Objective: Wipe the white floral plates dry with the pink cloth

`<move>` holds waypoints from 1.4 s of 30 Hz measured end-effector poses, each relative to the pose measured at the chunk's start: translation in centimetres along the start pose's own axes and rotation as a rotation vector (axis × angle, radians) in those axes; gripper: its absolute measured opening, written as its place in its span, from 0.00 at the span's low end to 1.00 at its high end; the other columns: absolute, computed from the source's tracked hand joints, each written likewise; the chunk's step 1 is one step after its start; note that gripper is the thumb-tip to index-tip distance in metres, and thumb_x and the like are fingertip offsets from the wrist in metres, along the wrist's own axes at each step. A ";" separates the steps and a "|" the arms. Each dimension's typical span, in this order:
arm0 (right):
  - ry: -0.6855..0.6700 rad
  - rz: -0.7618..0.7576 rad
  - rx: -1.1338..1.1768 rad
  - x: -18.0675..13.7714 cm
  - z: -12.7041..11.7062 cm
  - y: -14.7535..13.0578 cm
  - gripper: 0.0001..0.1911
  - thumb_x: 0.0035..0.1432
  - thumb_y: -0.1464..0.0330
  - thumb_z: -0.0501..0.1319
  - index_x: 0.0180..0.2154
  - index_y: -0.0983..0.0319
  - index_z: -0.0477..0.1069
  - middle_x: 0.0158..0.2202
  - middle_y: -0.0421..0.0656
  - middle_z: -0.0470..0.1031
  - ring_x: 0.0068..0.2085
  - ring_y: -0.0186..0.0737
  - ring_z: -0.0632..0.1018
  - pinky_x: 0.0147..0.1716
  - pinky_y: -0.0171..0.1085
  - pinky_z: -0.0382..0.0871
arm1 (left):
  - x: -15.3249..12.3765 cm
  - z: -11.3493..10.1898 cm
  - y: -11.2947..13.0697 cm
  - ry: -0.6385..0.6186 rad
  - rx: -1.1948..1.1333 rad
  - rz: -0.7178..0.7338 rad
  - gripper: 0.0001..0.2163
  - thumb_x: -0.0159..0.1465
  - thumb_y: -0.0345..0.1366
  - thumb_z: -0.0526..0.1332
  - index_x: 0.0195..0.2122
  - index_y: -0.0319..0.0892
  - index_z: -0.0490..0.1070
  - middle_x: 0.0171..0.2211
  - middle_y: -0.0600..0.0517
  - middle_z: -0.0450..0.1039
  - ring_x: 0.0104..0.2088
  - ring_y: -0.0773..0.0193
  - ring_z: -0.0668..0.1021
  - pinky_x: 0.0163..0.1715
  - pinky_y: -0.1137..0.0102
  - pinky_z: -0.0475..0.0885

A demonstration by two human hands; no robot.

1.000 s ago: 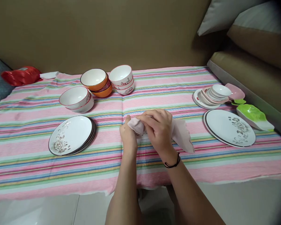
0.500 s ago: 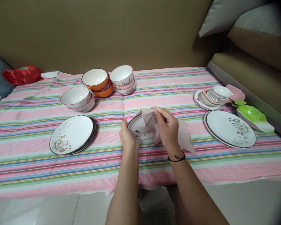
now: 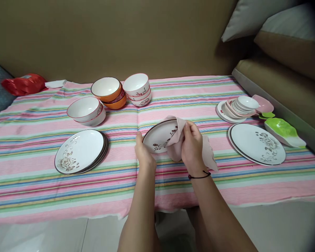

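Note:
A white plate [image 3: 157, 136] with a dark rim and brown flower pattern is held up, tilted, over the striped cloth. My left hand [image 3: 145, 154] grips its left edge, thumb along the rim and the other fingers hidden beneath. At the plate's right edge, my right hand [image 3: 193, 145] is closed on a pale pink cloth [image 3: 176, 141] that is folded over the rim. Part of that cloth shows behind the plate, and more of it hangs to the right of my wrist. A stack of flowered plates [image 3: 80, 150] lies to the left.
Stacked bowls [image 3: 105, 87] stand at the back left. To the right are large oval plates [image 3: 257, 143], small dishes [image 3: 248, 103] and a green leaf-shaped dish [image 3: 282, 129]. A red bundle [image 3: 25, 84] lies far left. The striped tablecloth [image 3: 68, 190] ends at the front edge.
My right hand, with the cloth, has moved from the plate's upper edge to its right edge, a little right and down. More of the plate's face shows. My left hand keeps its grip.

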State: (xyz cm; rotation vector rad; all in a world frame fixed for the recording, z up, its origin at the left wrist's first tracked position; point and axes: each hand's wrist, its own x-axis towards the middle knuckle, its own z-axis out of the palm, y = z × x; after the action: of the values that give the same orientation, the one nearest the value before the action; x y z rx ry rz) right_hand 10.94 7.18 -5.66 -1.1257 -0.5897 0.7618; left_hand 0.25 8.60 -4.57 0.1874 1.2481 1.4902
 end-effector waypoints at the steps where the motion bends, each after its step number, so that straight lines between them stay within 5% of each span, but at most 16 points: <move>1: 0.004 -0.027 -0.026 0.0 -0.1 -0.2 0.15 0.58 0.54 0.58 0.36 0.59 0.71 0.32 0.38 0.71 0.35 0.35 0.72 0.37 0.36 0.66 | -0.1 0.0 0.0 -0.011 0.053 0.025 0.15 0.56 0.47 0.61 0.28 0.39 0.72 0.25 0.53 0.71 0.26 0.67 0.72 0.26 0.73 0.64; 10: -0.174 -0.606 -0.606 -1.3 0.6 -2.3 0.09 0.64 0.63 0.55 0.38 0.57 0.72 0.37 0.41 0.73 0.42 0.41 0.72 0.44 0.42 0.63 | -0.2 -0.3 0.2 -0.038 0.350 0.109 0.19 0.61 0.51 0.55 0.25 0.39 0.69 0.21 0.54 0.66 0.22 0.68 0.66 0.23 0.72 0.59; 17: -0.284 -0.845 -0.897 -2.2 1.3 -2.2 0.08 0.63 0.65 0.56 0.42 0.52 0.74 0.42 0.40 0.74 0.46 0.42 0.70 0.51 0.46 0.57 | -1.1 -0.3 0.4 -0.140 0.383 0.305 0.19 0.60 0.50 0.56 0.19 0.41 0.60 0.17 0.57 0.56 0.20 0.71 0.61 0.20 0.73 0.56; 26: -0.165 -0.663 -0.713 -1.9 1.4 -2.5 0.13 0.67 0.63 0.51 0.36 0.57 0.72 0.37 0.40 0.74 0.43 0.40 0.70 0.49 0.42 0.58 | -1.4 0.2 -0.2 -0.122 0.323 0.293 0.18 0.58 0.49 0.57 0.19 0.41 0.62 0.18 0.56 0.57 0.20 0.70 0.62 0.20 0.73 0.58; 33: 0.017 -0.029 -0.208 -0.7 0.4 -1.1 0.21 0.64 0.52 0.49 0.30 0.60 0.66 0.28 0.38 0.67 0.33 0.36 0.69 0.35 0.36 0.62 | -1.0 0.3 0.1 0.034 0.287 0.191 0.15 0.56 0.48 0.58 0.23 0.41 0.63 0.19 0.57 0.56 0.20 0.70 0.60 0.19 0.73 0.56; 35: 0.017 0.030 -0.188 -0.6 0.3 -0.9 0.21 0.63 0.51 0.51 0.29 0.60 0.65 0.26 0.37 0.65 0.31 0.35 0.68 0.33 0.35 0.61 | -0.8 0.2 0.2 0.043 0.297 0.190 0.15 0.56 0.48 0.58 0.23 0.41 0.63 0.19 0.57 0.56 0.21 0.70 0.61 0.20 0.73 0.56; 37: -0.019 -0.054 -0.255 -0.7 0.4 -1.0 0.19 0.63 0.52 0.51 0.31 0.60 0.67 0.29 0.38 0.67 0.33 0.36 0.69 0.35 0.36 0.62 | -0.7 0.2 0.3 0.052 0.315 0.187 0.15 0.56 0.48 0.58 0.23 0.41 0.64 0.19 0.57 0.57 0.21 0.70 0.61 0.20 0.72 0.56; 42: -0.171 -0.570 -0.672 -1.6 1.2 -1.8 0.13 0.65 0.60 0.53 0.43 0.56 0.73 0.42 0.43 0.72 0.45 0.42 0.70 0.48 0.43 0.61 | -0.8 0.1 0.4 -0.002 0.329 0.164 0.16 0.56 0.49 0.57 0.25 0.40 0.67 0.20 0.56 0.62 0.22 0.68 0.65 0.23 0.72 0.59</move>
State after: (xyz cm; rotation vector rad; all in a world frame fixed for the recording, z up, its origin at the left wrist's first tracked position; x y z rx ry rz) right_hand 9.52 6.15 -3.60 -1.4054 -1.3066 0.1513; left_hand 0.32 8.12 -3.84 0.5198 1.5010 1.4123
